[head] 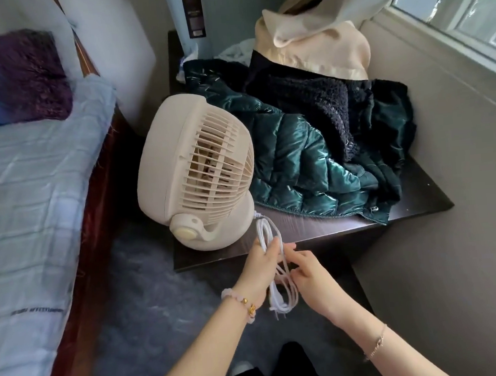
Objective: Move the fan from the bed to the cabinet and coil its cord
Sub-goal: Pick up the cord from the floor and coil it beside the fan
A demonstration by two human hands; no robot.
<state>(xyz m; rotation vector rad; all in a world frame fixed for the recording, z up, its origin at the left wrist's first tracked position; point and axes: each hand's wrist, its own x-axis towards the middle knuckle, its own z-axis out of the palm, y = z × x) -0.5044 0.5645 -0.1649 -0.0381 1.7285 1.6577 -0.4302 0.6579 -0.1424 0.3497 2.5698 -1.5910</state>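
Note:
A cream table fan [195, 171] stands upright on the front left corner of the dark cabinet [333, 228], its grille facing right. Its white cord [269, 230] runs from the base down into a bundle of loops in front of the cabinet edge. My left hand [260, 271] grips the looped cord near its top. My right hand [310, 278] pinches the loops from the right side. The loop ends and plug [279, 304] hang below my hands. The bed [27, 190] lies to the left.
A shiny green puffer jacket [298, 160], dark knit clothing [317, 105] and a beige cloth [312, 46] pile up on the cabinet behind the fan. A window [470, 7] is at upper right, a grey wall to the right. Grey carpet [147, 284] lies between bed and cabinet.

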